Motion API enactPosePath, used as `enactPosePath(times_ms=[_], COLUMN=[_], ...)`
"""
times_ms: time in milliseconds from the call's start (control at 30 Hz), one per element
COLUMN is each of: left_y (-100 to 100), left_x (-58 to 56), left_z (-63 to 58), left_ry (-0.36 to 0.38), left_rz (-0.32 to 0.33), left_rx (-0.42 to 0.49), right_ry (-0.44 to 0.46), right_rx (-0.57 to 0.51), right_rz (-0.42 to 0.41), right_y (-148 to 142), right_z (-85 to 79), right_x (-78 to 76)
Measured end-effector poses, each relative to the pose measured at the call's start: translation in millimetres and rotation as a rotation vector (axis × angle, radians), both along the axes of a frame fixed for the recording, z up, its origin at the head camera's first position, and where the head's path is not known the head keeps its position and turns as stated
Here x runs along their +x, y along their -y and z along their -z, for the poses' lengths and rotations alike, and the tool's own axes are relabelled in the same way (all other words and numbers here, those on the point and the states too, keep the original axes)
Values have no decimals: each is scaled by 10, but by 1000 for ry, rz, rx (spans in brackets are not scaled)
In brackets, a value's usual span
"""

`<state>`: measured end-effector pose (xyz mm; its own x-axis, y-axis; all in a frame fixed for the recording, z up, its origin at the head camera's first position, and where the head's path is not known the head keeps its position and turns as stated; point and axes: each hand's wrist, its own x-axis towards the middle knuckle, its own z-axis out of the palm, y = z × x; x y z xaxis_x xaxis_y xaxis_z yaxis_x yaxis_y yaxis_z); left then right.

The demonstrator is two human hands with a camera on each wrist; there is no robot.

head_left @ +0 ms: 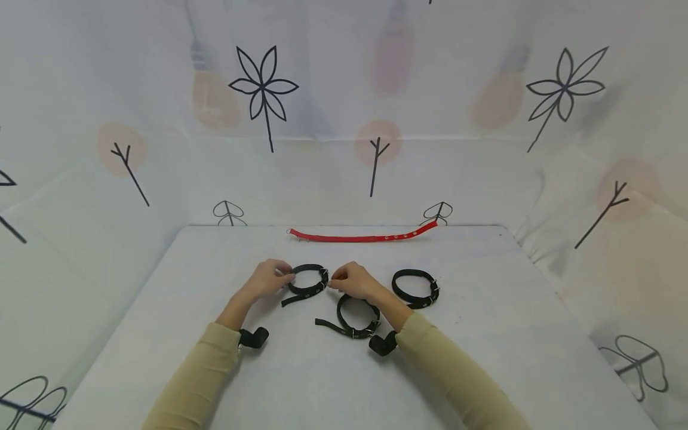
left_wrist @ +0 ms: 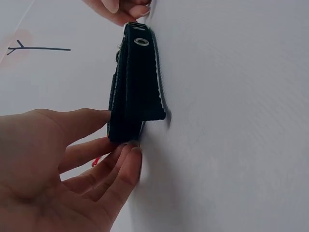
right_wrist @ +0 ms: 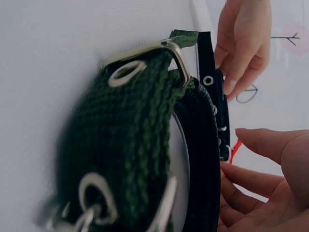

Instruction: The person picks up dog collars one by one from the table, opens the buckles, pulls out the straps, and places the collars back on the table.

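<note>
A black webbing collar (head_left: 325, 278), buckled into a loop with its free end sticking out, lies on the table between the hands. My left hand (head_left: 267, 278) holds its left side, the thumb on one face and fingers behind and below, clearer in the left wrist view. Around the buckle end is my right hand (head_left: 355, 280); in the right wrist view its thumb and fingers stand apart near the buckle (right_wrist: 229, 153). Below the right hand lies a second dark collar (head_left: 344, 327), looped and buckled, whose green webbing and metal eyelets fill the right wrist view.
A third black looped collar (head_left: 414, 273) lies right of the right forearm. Along the table's far edge stretches a red collar (head_left: 355, 239), unbuckled, with metal eyelets. The white table (head_left: 161, 334) meets patterned cloth walls (head_left: 322, 179). Each wrist wears a small black camera (head_left: 254, 338).
</note>
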<state>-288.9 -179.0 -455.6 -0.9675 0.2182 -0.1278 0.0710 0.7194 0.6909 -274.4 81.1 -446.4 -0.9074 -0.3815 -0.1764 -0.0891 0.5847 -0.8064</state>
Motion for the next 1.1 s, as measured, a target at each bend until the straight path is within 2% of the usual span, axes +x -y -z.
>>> enactPosePath(times_ms=[200, 433, 633, 833, 1100], left_y=[-44, -79, -149, -272, -418], left_x=[-3, 13, 34, 33, 68], left_z=[10, 49, 53, 41, 34], left_ry=[-23, -11, -71, -118, -138], left_rz=[-15, -62, -97, -154, -154], left_rx=[-5, 48, 113, 206, 270], right_ry=[-12, -29, -83, -64, -58], right_rx=[15, -11, -80, -97, -148], right_rz=[-4, 6, 106, 186, 254], right_y=[48, 50, 36, 18, -64], right_z=[-4, 10, -15, 3, -20], right_x=[2, 22, 27, -6, -60])
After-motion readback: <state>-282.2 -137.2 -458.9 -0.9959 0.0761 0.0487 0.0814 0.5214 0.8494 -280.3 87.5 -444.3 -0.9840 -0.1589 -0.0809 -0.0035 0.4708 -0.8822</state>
